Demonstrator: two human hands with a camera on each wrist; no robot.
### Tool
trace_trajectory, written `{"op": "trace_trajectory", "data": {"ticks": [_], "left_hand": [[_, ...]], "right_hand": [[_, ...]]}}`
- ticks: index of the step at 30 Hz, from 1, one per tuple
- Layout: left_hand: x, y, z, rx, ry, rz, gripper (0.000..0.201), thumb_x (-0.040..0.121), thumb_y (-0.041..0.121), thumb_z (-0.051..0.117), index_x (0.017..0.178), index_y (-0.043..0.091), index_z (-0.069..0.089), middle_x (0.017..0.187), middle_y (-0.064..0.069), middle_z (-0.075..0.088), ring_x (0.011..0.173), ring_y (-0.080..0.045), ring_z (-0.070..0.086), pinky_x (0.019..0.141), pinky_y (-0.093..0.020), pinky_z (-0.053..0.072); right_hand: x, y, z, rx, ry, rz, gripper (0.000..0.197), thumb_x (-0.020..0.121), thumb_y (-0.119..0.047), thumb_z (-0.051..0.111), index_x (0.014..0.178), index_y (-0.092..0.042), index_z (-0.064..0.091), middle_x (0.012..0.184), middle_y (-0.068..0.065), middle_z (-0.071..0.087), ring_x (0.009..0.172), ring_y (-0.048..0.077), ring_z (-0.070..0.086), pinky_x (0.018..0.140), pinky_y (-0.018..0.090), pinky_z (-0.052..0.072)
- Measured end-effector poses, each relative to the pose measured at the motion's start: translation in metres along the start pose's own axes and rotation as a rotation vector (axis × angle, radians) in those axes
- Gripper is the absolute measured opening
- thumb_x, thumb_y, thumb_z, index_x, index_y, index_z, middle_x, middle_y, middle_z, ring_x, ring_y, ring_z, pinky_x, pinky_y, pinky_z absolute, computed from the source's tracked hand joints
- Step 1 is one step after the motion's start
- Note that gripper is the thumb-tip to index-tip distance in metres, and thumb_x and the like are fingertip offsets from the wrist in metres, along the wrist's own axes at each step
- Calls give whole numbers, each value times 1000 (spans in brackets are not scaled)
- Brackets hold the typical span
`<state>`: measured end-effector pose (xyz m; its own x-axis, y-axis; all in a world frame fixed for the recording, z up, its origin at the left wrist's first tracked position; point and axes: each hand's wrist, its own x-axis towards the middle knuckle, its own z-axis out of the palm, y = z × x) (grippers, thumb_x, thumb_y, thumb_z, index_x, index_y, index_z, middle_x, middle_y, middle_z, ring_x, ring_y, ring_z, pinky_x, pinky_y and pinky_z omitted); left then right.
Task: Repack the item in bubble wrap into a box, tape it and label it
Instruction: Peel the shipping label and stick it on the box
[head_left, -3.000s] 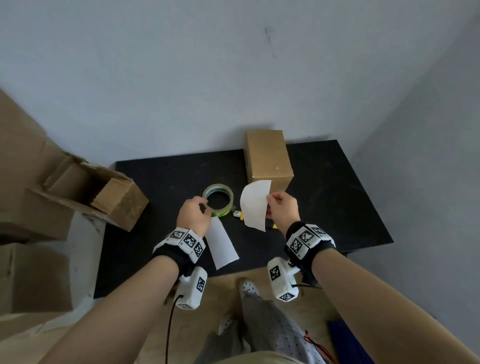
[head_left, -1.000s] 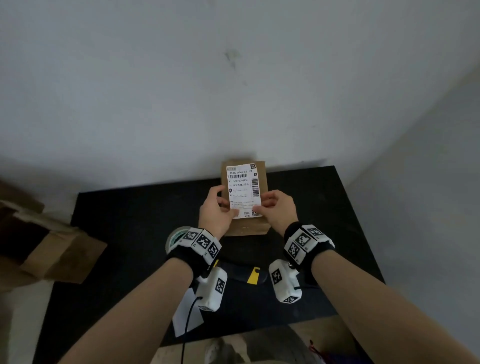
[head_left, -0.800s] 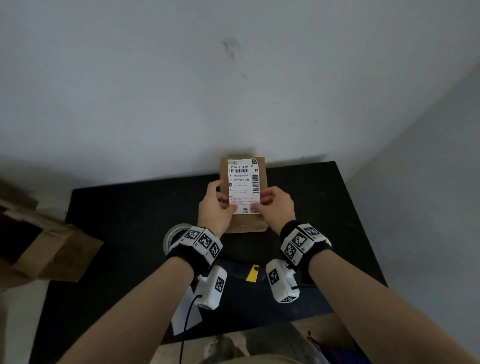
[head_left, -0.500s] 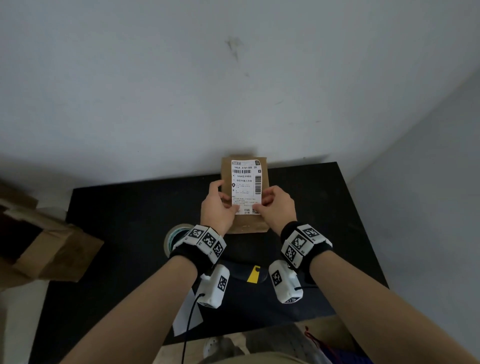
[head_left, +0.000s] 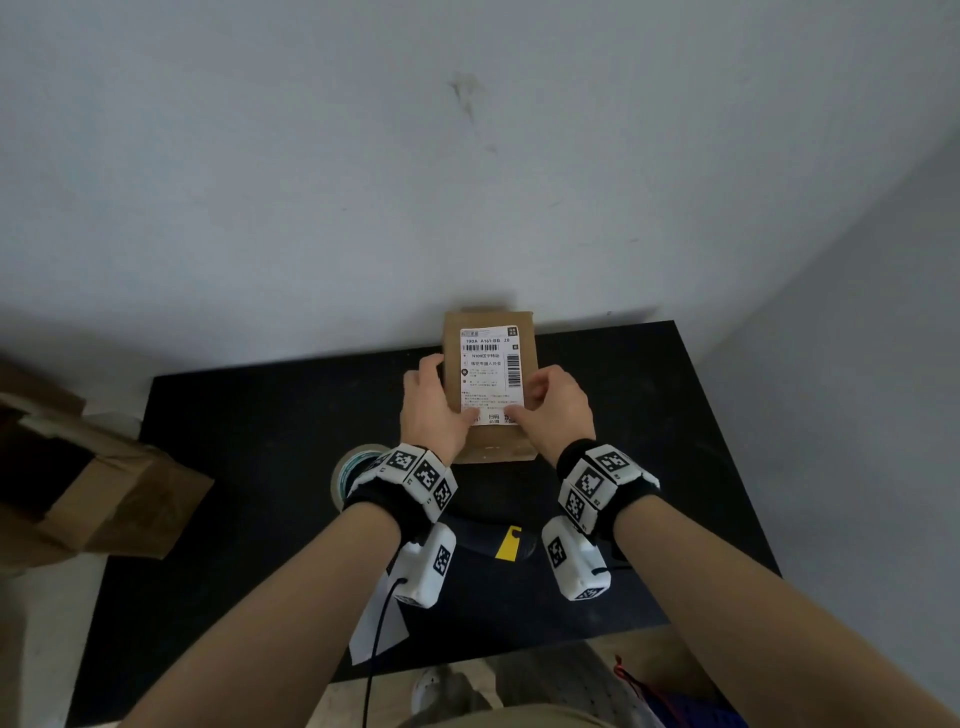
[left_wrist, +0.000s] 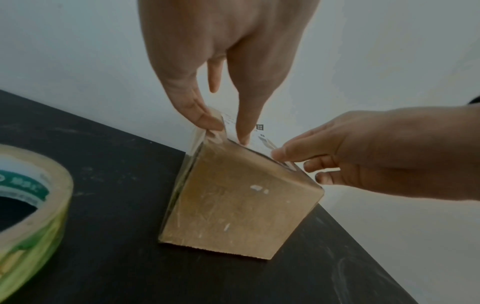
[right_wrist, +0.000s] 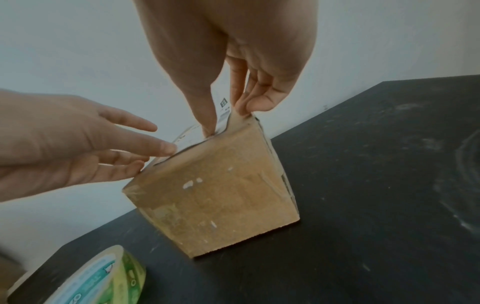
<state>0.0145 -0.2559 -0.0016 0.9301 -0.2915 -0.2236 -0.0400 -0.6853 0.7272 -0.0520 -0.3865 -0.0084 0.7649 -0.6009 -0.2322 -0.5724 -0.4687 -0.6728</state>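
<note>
The sealed cardboard box (head_left: 488, 441) sits at the far middle of the black table (head_left: 249, 426), against the wall, with the printed label (head_left: 488, 374) laid on its top face. The left hand (head_left: 431, 410) pinches the label's near left corner between thumb and fingertip, other fingers loosely spread, while the right hand (head_left: 558, 410) pinches the near right corner likewise. A roll of tape (head_left: 353, 467) lies just left of the box, near the left wrist.
</note>
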Motion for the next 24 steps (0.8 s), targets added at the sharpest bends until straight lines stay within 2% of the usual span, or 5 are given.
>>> {"op": "trace_trajectory", "data": {"ticks": [3,6,9,14,24], "left_hand": [[-5,-7,-7,97,-9,109,57,81,16,69,131,18,42,131,-6,42,113,-21,51,94,-39,48],[-18,-18,-13,276,-10,423,33,90,15,56,123,13,55,129,-4,50,116,-18,51,96,-32,45],[-31,-34,-11,488,-63,637,33,91,16,54,122,8,58,131,-7,55,119,-21,53,102,-37,42],[-43,-49,-8,673,-118,648,46,92,30,40,130,9,53,137,-5,52,128,-18,48,104,-40,38],[-46,-44,-15,728,-199,593,52,99,35,32,147,16,24,156,2,20,144,-13,15,116,-36,13]], "right_hand": [[-8,1,-4,-62,44,-126,35,84,-20,65,116,-17,51,116,-1,50,100,13,54,86,33,52],[-21,6,-1,-174,1,-354,37,92,-17,53,129,-13,51,133,2,49,118,17,50,102,37,43],[-35,12,7,-316,-119,-481,46,95,-20,46,141,-15,39,150,1,34,138,15,31,115,37,26],[-50,12,15,-558,-268,-520,54,100,-33,29,150,-18,13,159,-3,8,146,9,2,120,34,3],[-51,31,-4,-609,-238,-364,62,100,-44,25,150,-14,5,159,0,2,146,12,2,119,31,2]]}}
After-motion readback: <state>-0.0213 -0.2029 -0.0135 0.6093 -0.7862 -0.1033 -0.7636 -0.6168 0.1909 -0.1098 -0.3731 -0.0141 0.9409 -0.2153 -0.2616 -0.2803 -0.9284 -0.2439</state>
